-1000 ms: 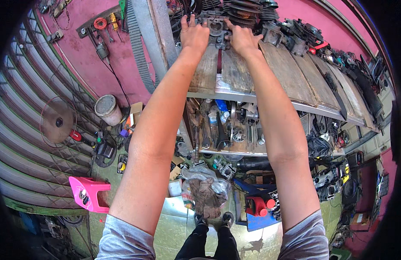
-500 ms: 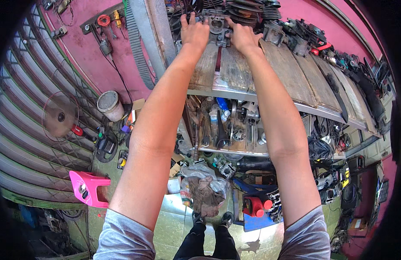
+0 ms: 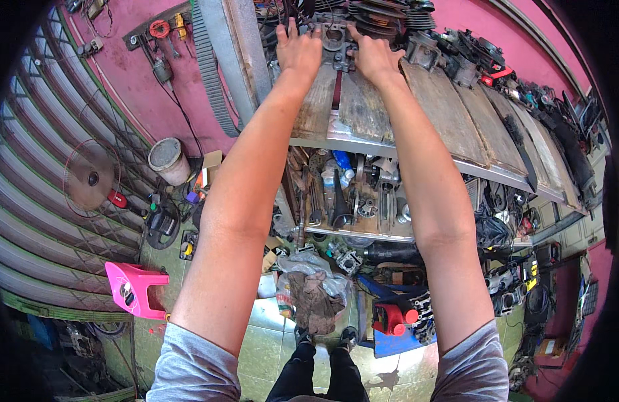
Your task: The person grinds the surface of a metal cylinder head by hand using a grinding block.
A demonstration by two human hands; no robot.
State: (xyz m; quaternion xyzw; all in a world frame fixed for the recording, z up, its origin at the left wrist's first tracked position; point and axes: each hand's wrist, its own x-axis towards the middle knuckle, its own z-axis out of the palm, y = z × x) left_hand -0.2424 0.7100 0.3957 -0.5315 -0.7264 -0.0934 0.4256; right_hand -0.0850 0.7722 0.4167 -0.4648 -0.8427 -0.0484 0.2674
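Both my arms reach forward to the back of a wooden-plank workbench (image 3: 366, 100). Between my hands sits a grey metal engine casing (image 3: 334, 38) with a round opening. My left hand (image 3: 300, 53) is at its left side, fingers spread and pointing away from me. On the other side, my right hand (image 3: 376, 59) has its index finger stretched out to the casing's upper right edge. The fingertips of both hands seem to touch or nearly touch the casing; exact contact is too small to tell. Finned cylinder parts (image 3: 376, 20) are stacked just behind.
Another metal casing (image 3: 423, 52) stands right of my right hand. A grey post (image 3: 236, 53) rises left of the bench. Beneath, a lower shelf (image 3: 363, 234) holds metal parts. A pink stool (image 3: 136, 289), a fan (image 3: 92, 178), a bucket (image 3: 169, 161) and a red container (image 3: 390, 319) stand around me.
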